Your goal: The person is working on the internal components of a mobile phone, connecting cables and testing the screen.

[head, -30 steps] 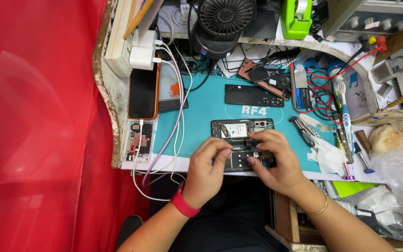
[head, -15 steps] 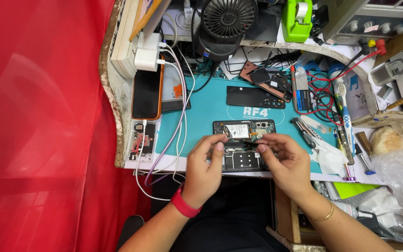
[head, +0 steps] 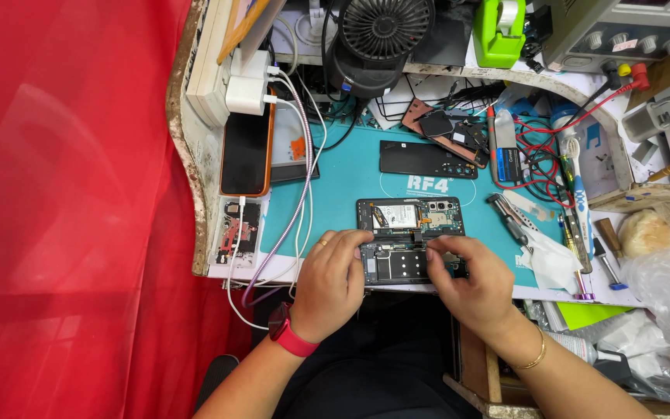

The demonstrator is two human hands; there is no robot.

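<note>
Cluttered with cables, tools and a small black fan (head: 385, 31), the worktop (head: 335, 182) carries a teal mat where an opened phone (head: 410, 237) lies with its insides showing. Both hands rest on its near half: the left hand (head: 331, 279) (red wristband) curls its fingertips against the left edge, while the right hand (head: 471, 283) pinches the right side, fingers bent.

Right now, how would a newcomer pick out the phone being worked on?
Start at the teal mat. At its near edge lies the opened phone, between the left hand and right hand. Unlike the black back cover beyond it, its insides show.
</note>
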